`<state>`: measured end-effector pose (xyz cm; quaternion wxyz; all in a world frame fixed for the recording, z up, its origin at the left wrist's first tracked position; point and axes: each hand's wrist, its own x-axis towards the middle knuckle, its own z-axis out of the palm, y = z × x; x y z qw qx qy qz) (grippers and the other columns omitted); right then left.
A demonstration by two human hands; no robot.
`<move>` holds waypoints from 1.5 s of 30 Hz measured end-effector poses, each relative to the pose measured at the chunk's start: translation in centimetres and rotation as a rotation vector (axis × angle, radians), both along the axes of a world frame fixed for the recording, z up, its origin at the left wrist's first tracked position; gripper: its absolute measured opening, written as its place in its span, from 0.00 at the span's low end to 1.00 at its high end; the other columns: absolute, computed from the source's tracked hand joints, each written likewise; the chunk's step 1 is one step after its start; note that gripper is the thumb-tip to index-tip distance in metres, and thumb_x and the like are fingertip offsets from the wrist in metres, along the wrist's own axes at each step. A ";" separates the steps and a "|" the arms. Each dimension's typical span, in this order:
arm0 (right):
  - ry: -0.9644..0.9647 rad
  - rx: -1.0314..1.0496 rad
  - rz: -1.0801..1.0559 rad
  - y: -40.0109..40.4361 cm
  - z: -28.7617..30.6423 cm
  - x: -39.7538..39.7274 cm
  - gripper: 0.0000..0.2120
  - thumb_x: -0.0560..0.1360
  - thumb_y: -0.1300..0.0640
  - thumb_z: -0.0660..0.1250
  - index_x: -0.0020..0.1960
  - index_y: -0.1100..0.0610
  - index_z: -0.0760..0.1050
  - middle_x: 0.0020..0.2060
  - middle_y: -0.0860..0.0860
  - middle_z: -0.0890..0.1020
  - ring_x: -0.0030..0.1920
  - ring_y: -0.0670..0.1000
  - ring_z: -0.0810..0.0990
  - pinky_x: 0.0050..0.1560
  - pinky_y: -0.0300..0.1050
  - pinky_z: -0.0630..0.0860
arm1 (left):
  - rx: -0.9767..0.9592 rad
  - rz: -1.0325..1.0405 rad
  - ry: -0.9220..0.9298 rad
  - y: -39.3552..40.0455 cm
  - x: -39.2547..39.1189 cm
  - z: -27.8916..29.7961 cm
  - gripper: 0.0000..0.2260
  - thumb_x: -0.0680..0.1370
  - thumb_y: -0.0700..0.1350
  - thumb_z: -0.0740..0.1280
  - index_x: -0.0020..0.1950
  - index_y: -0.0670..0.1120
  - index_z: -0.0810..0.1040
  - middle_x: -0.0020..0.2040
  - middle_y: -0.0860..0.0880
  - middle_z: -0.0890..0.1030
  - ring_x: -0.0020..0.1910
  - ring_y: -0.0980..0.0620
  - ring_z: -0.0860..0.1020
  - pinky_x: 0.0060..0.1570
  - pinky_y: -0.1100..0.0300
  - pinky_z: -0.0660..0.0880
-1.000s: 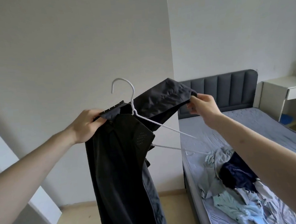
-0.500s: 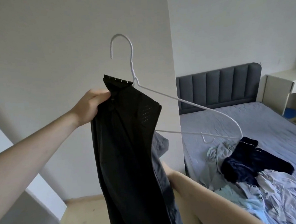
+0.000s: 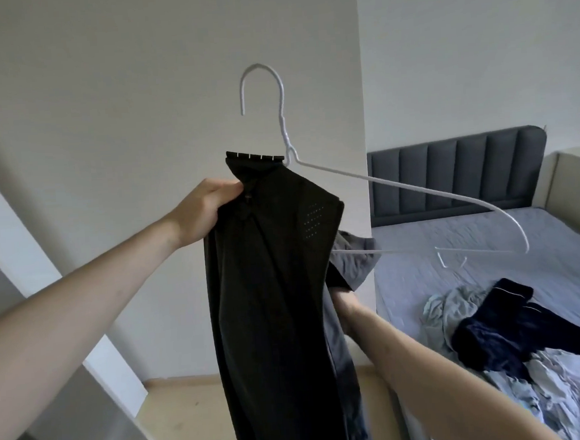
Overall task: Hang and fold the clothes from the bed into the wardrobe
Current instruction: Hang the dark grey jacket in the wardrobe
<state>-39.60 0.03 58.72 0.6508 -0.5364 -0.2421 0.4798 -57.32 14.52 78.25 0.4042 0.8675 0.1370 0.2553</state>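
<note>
Trousers (image 3: 273, 289) — dark, draped over white hanger (image 3: 400, 191), left hand (image 3: 205, 208) gripping.

- Soft, dim daylight is filling the room, coming from the right, where the far wall (image 3: 476, 52) is looking brightest.
- The left wall (image 3: 119, 111) is falling into grey shade.
- The dark trousers (image 3: 274, 307) are reading nearly black, their folds losing detail.
- Wide-angle distortion is bending the white panel (image 3: 64, 304) at the near left edge.
- Focus is staying fairly sharp; no glare is showing.
</note>
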 end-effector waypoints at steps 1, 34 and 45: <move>0.066 0.046 -0.036 0.1 0.5 0.9 0.16 0.85 0.70 0.53 0.49 0.59 0.76 0.40 0.54 0.85 0.34 0.45 0.84 0.35 0.38 0.81 | 0.013 0.002 0.016 0.4 -0.3 -0.4 0.22 0.78 0.58 0.63 0.46 0.39 0.81 0.50 0.47 0.84 0.51 0.51 0.81 0.53 0.55 0.76; -0.312 0.023 -0.230 -5.4 18.8 17.7 0.11 0.86 0.60 0.58 0.55 0.57 0.80 0.48 0.56 0.88 0.42 0.56 0.89 0.40 0.53 0.84 | 1.206 -0.031 0.594 2.2 2.9 -1.7 0.09 0.86 0.54 0.53 0.51 0.59 0.70 0.48 0.60 0.67 0.40 0.61 0.71 0.39 0.61 0.65; -0.597 -0.134 0.383 -6.9 9.6 13.3 0.26 0.82 0.60 0.68 0.77 0.47 0.69 0.72 0.45 0.76 0.69 0.50 0.77 0.72 0.61 0.69 | 1.156 0.234 0.270 2.6 2.2 1.5 0.07 0.83 0.51 0.57 0.49 0.51 0.72 0.47 0.54 0.66 0.31 0.46 0.72 0.32 0.49 0.72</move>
